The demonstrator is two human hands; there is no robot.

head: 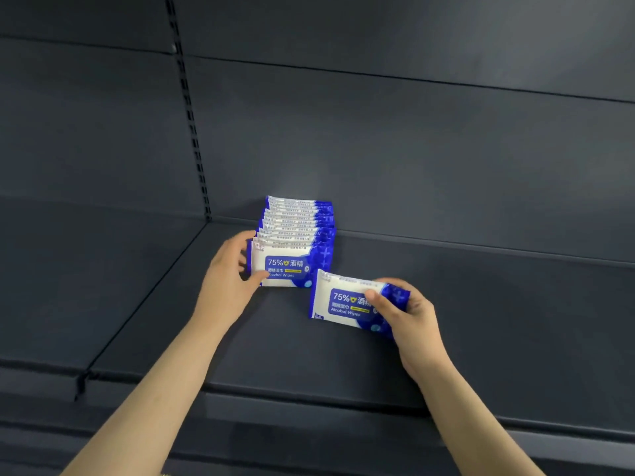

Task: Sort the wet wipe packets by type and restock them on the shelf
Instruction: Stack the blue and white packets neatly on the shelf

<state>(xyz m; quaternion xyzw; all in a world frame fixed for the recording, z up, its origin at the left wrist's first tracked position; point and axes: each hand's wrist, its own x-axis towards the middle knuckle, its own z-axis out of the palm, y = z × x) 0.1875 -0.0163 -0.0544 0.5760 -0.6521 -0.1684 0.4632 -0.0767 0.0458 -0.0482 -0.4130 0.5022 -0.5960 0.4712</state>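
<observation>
Midway on shelf (498, 321), left hand (228, 274) pinching packet row (295, 223) (alcohol wipes), right hand (410, 316) gripping loose packet (340, 305).

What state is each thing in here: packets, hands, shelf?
row of packets: upright, lined front to back on the shelf.
front packet: upright, left edge pinched by left hand.
loose packet: tilted, gripped at its right end by right hand.
</observation>
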